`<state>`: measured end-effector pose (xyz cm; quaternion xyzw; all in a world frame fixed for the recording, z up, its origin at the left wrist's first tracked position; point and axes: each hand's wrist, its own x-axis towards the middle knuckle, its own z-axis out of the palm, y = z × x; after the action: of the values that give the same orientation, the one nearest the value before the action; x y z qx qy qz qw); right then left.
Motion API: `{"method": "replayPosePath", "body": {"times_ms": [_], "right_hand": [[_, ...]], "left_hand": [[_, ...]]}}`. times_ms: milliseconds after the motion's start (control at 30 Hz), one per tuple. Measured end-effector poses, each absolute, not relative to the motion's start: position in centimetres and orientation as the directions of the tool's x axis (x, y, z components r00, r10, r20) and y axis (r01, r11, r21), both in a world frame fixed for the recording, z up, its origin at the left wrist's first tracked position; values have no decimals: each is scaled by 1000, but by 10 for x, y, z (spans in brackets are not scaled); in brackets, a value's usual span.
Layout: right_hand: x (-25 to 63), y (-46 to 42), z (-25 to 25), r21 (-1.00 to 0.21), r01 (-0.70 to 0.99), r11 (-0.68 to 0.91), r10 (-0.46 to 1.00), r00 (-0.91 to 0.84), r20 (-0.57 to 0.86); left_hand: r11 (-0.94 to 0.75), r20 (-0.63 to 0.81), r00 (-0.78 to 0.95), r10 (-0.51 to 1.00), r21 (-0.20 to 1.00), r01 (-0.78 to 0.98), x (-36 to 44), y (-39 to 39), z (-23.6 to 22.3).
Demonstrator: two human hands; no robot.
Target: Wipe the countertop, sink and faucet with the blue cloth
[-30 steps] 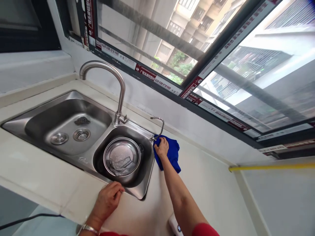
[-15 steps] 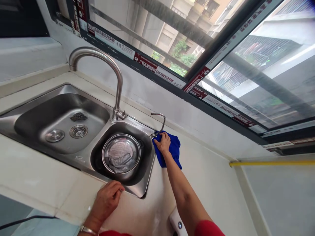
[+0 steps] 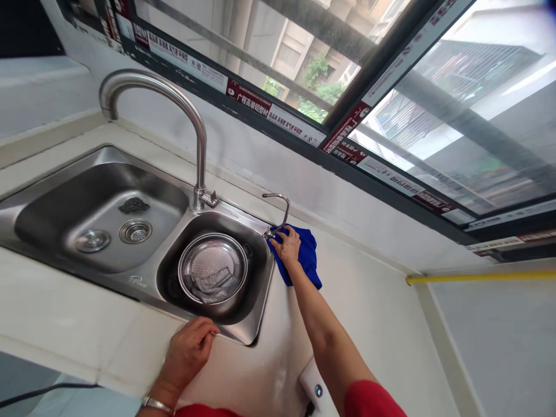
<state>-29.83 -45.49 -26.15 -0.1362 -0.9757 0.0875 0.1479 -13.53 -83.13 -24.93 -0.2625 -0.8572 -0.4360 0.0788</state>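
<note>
My right hand (image 3: 286,246) presses a blue cloth (image 3: 306,260) onto the pale counter at the base of a small curved tap (image 3: 278,211), its fingers closed on the cloth. My left hand (image 3: 187,352) rests on the front rim of the steel double sink (image 3: 143,284), fingers curled over the edge and holding nothing. In the right basin sits a round steel strainer basket (image 3: 212,272) with a grey scouring cloth (image 3: 215,288) in it.
A tall gooseneck faucet (image 3: 174,110) stands behind the sink. The left basin has a drain (image 3: 135,231), a loose plug (image 3: 90,240) and a dark scrubber (image 3: 131,205). A window runs along the back wall. A yellow rod (image 3: 478,277) crosses at right. A white device (image 3: 313,388) lies near my right elbow.
The view has shifted slightly left and closer. My right hand with the blue cloth has edged nearer the small tap's base. My left hand stays on the sink rim.
</note>
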Motion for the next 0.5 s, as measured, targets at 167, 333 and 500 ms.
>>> {"method": "replayPosePath", "body": {"times_ms": [167,333,500], "right_hand": [[-294,-472,-264,-146,229,962,263,-921,287],[-292,-484,-262,-85,234,969,248,-931,268],[-282,-485,-257,-66,165,984,176,-954,243]], "left_hand": [[489,366,-855,367,707,512,-136,-832,-251],[484,354,-864,359,721,497,-134,-833,-253],[463,351,-866,355,739,490,-134,-834,-251]]}}
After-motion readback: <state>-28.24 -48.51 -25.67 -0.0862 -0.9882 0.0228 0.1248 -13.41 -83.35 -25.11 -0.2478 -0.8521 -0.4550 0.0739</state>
